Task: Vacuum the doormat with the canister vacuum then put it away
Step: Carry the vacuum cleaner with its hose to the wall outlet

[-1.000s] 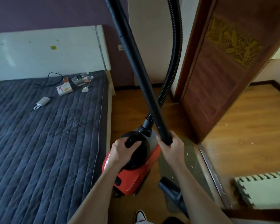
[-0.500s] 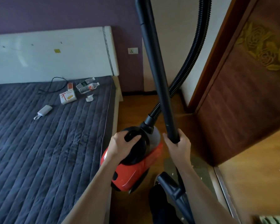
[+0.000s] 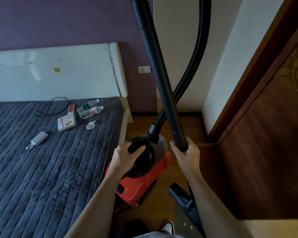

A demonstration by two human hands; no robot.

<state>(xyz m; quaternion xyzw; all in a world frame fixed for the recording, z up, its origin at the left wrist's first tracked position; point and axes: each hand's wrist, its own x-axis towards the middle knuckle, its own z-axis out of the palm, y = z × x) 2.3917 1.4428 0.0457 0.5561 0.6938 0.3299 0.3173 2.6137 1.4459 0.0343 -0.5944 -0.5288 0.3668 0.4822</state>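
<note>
View from a head-worn camera, looking down at two bare arms in a bedroom. The left hand (image 3: 127,157) is gripping the black handle (image 3: 136,146) on top of a red and black canister vacuum (image 3: 141,182), fingers curled over it. The vacuum is sitting tilted in the narrow strip of wooden floor (image 3: 184,124) between the bed (image 3: 41,169) on the left and a brown wooden door (image 3: 265,134) on the right. I cannot tell whether it is touching the floor.

The right hand (image 3: 186,157) is wrapping tightly around a black rigid tube (image 3: 158,71), which is rising steeply up and out of the top of the view. A black ribbed hose (image 3: 196,66) is running from the far end of the vacuum, crossing behind the tube and curving upward. Below the right forearm, the black floor nozzle (image 3: 182,200) is pointing toward the near edge. A small patch of grey doormat (image 3: 184,225) is showing there beside a white shoe (image 3: 169,227).

On the dark quilted bed, near the white headboard (image 3: 58,73), two plastic bottles (image 3: 89,109), a white box (image 3: 67,122), a crumpled tissue (image 3: 91,125), a black cable (image 3: 53,107) and a white power bank (image 3: 39,140) are lying. A wall socket (image 3: 144,69) is sitting on the far purple wall.
</note>
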